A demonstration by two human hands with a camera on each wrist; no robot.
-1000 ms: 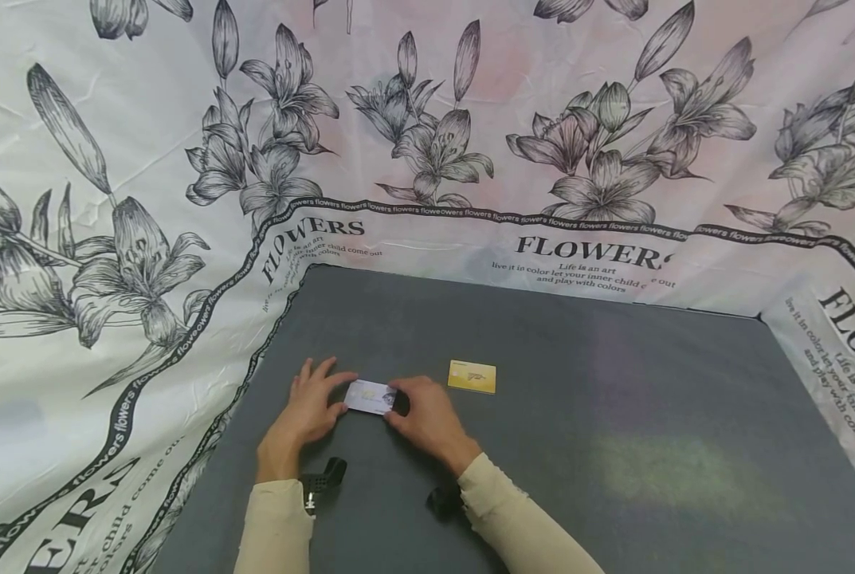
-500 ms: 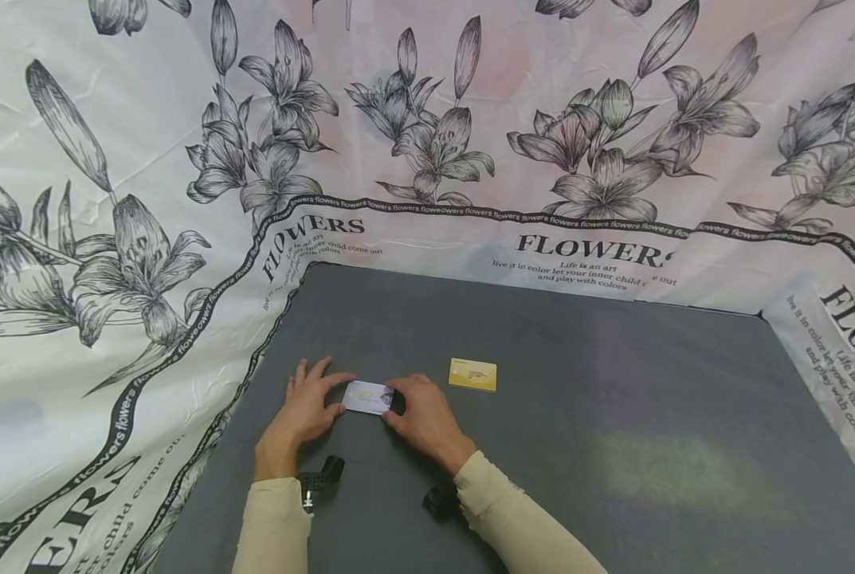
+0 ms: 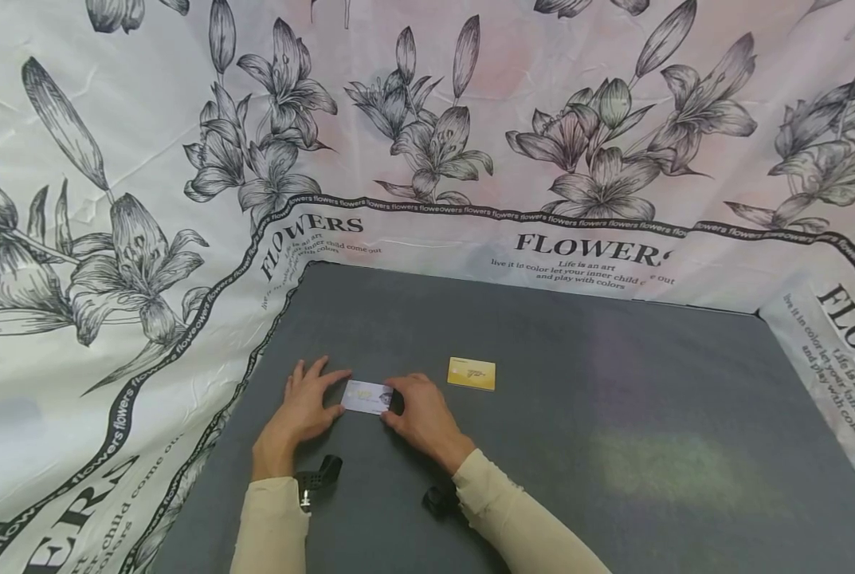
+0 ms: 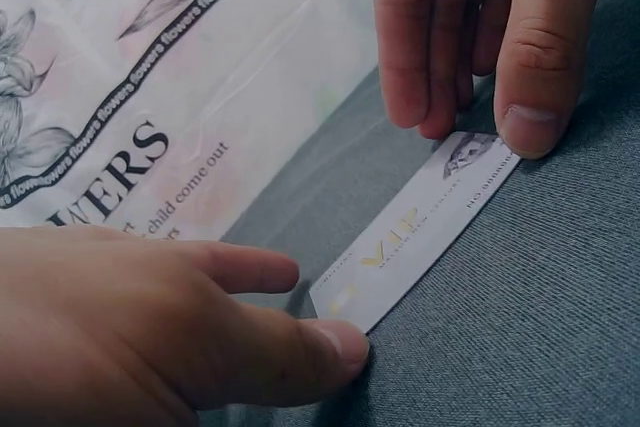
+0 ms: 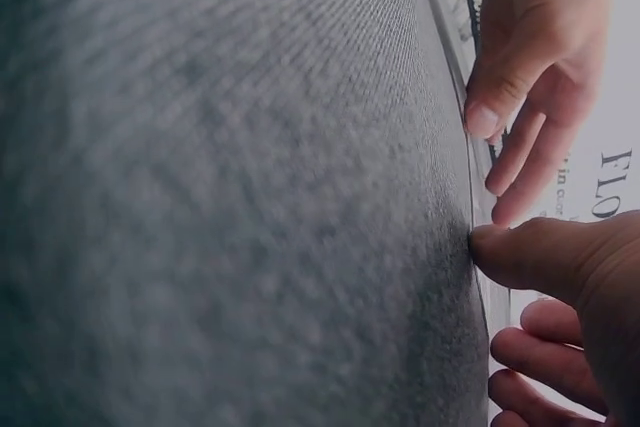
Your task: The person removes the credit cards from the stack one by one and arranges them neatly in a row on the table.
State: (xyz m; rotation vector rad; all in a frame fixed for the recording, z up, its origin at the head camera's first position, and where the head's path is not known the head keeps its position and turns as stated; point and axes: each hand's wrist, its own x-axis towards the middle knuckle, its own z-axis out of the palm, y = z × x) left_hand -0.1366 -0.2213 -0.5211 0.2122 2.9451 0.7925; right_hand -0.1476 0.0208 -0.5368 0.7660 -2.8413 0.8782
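Observation:
A white VIP card [image 3: 366, 397] with gold lettering and a dark picture at one end lies on the grey cloth, between both hands. My left hand [image 3: 300, 410] is at its left end: the thumb [image 4: 345, 344] touches the near corner and the index finger is by the far corner, other fingers spread. My right hand [image 3: 427, 418] pinches the right end between thumb [image 4: 530, 129] and curled fingers. In the right wrist view the card is seen almost edge-on, hardly visible between the hands. A yellow card [image 3: 472, 373] lies flat, behind and right of the right hand.
The grey cloth-covered table [image 3: 613, 414] stretches away to the right. White fabric [image 3: 427, 119] printed with lilies and "FLOWERS" lettering rises along its back and sides. Black wrist-camera mounts [image 3: 321, 472] hang at the inner side of both wrists.
The white card and both hands have shifted very slightly left. The yellow card stays in place on the cloth.

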